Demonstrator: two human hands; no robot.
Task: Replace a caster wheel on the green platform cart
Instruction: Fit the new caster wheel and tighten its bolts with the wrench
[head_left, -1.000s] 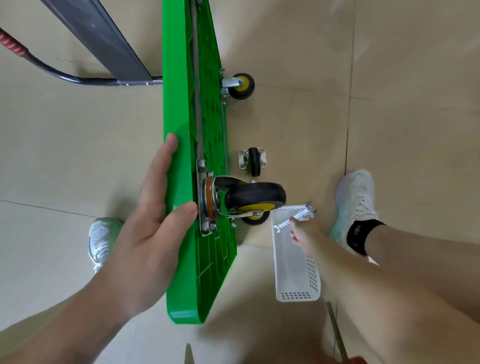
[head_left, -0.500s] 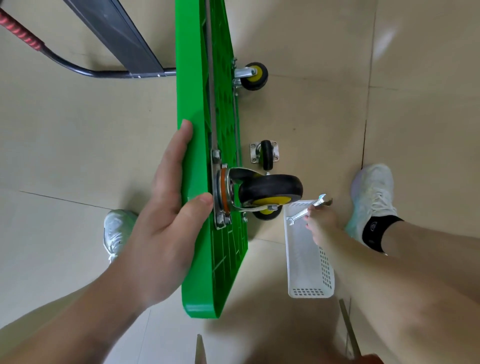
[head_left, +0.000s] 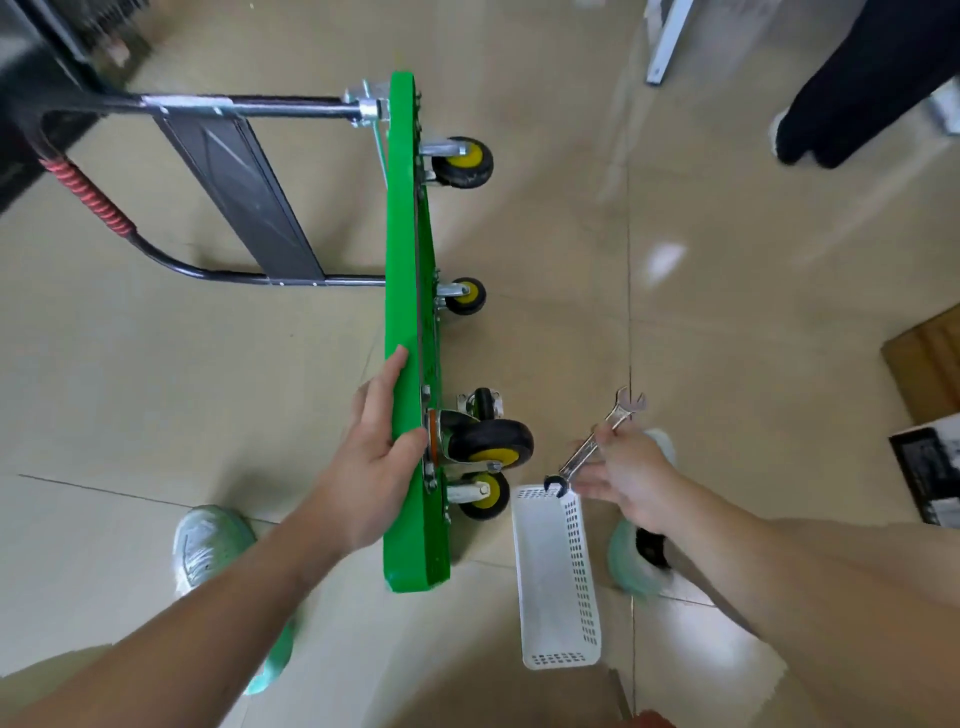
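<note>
Head view, left hand (head_left: 374, 467) gripping cart (head_left: 402, 234), right hand (head_left: 634, 480) pinching wrench (head_left: 582, 457), basket (head_left: 550, 597) below.

Beige tiled floor (head_left: 727, 312), cardboard box (head_left: 930, 364), bystander's dark trouser leg (head_left: 857, 83).

One wide-angle view is taken from the head, aimed steeply down at the tiled floor (head_left: 727, 322); the upended green platform cart (head_left: 402, 270) is seen close below.

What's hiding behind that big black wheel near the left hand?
A small loose caster with a metal mounting plate, lying on the floor. The big wheel covers its lower part.
</note>
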